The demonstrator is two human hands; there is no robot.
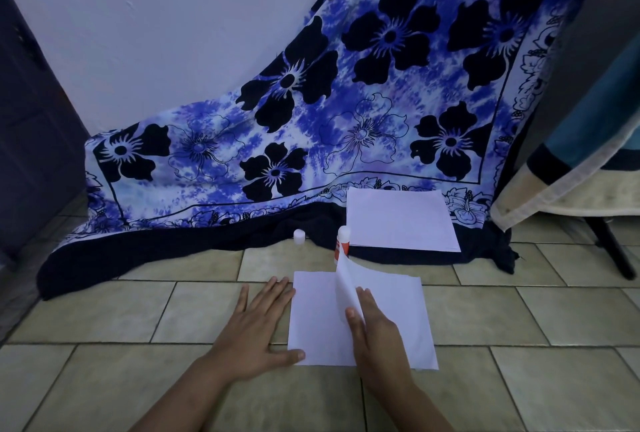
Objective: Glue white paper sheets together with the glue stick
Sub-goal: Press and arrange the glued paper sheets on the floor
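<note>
On the tiled floor [138, 310] in front of me, both hands at the white paper sheets [322, 345].

My left hand [256, 324] lies flat on the tiles, fingers straight and spread, grasping nothing; its thumb touches the near left corner of the bottom sheet [315, 314]. My right hand [375, 334] rests with straight fingers on the top sheet [398, 307], whose left edge curls upright between my thumb and fingers. I cannot tell whether they pinch it. Just beyond the curl stands the glue stick [343, 241], upright and uncapped, its lower part hidden by the paper. Its white cap [299, 236] stands nearby to the left. A stack of white paper [401, 222] lies on the blue floral cloth [277, 120] behind.
</note>
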